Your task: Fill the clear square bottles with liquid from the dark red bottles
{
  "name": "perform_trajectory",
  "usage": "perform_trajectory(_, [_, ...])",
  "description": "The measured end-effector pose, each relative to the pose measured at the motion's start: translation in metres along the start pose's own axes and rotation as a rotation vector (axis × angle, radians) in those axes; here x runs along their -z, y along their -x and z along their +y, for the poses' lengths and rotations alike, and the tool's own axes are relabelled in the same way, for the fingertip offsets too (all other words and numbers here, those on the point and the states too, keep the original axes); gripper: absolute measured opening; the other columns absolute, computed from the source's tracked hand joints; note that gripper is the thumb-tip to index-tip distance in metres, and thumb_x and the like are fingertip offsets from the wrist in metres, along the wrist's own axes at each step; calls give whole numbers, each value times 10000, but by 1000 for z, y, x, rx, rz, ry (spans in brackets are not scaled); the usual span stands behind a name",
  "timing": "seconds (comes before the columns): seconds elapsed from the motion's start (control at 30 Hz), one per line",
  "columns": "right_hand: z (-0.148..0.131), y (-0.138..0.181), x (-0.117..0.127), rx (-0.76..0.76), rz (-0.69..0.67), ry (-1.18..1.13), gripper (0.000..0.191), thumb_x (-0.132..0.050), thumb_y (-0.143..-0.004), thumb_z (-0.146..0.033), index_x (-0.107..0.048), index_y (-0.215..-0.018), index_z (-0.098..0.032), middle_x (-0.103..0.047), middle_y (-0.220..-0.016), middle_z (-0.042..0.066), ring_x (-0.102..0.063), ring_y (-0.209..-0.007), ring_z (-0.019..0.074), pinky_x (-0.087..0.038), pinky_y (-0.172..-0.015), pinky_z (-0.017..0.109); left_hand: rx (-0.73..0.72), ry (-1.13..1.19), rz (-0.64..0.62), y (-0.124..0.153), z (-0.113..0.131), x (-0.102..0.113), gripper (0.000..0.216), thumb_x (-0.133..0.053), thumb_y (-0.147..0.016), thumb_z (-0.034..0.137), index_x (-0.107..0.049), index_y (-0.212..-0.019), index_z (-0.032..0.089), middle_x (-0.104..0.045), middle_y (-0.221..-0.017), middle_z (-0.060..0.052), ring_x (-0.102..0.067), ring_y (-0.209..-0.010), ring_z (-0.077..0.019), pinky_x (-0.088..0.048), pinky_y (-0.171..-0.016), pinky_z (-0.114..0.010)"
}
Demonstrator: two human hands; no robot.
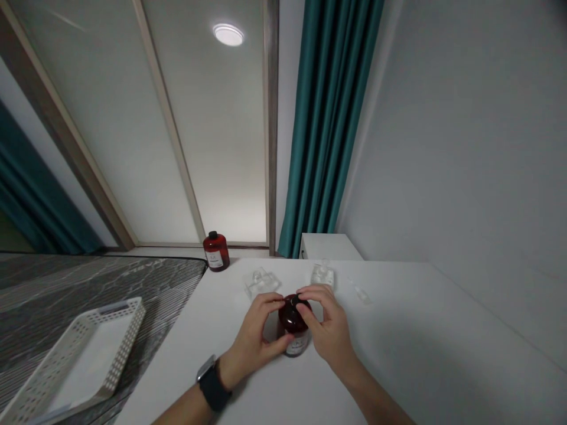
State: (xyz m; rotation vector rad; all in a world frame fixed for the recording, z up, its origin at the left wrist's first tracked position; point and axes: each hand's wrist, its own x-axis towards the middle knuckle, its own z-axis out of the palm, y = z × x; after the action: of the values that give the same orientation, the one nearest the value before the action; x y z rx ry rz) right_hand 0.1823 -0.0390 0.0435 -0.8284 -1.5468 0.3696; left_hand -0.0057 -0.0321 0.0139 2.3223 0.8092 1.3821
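A dark amber bottle [292, 320] with a white label stands upright on the white table, between my two hands. My left hand [260, 330] is curled round the bottle's left side, fingers at its shoulder and thumb low near the label. On top, my right hand [326, 324] grips the black cap [295, 300] with thumb and fingers. Just beyond the hands lie a clear, crumpled-looking plastic piece [261, 282] and a clear glass bottle [322, 275]. A small clear tube-like item [362, 294] rests to their right.
Another amber bottle [217, 252] with a black cap stands at the table's far left corner. A white perforated basket [128, 336] sits left of the table on a grey patterned surface [39, 295]. Behind the table are a white cabinet [330, 247] and a teal curtain [328, 130].
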Motion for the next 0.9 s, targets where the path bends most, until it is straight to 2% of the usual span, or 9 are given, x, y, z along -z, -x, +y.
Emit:
perform_trajectory(0.23, [-1, -3, -3, 26, -69, 45, 115, -627, -907, -198, -717, -931, -266, -741, -922, 53, -652, -925, 233, -531, -843, 401, 16, 65, 23, -2, 2, -1, 455, -714, -876, 285, -501, -1277, 258, -582, -1235, -119, -599, -1158, -289, -512, -968, -460])
perform_trajectory(0.43, [1, 4, -3, 31, -61, 43, 148, -625, -903, -189, -715, -992, -264, -740, -957, 66, -656, -947, 235, -539, -855, 409, 28, 89, 18, -1, 2, -1, 456, -722, -872, 282, -503, -1271, 264, -573, -1233, -108, -584, -1162, -279, -501, -979, -452])
perform_trajectory(0.77, [2, 1, 4, -32, -137, -23, 149, -613, -901, -201, -712, -993, -263, -743, -972, 61, -667, -969, 231, -546, -878, 392, 31, 29, -31, -2, 1, 1, 457, -699, -873, 266, -464, -1264, 261, -552, -1229, -110, -567, -1157, -290, -498, -976, -479])
perform_trajectory(0.9, [9, 9, -1, -134, -85, -46, 164, -624, -892, -222, -654, -1050, -254, -722, -1003, 59, -679, -984, 224, -546, -886, 366, 20, 8, -51, -6, 5, 6, 604, -694, -869, 254, -385, -1387, 277, -540, -1255, -113, -548, -1159, -289, -481, -994, -474])
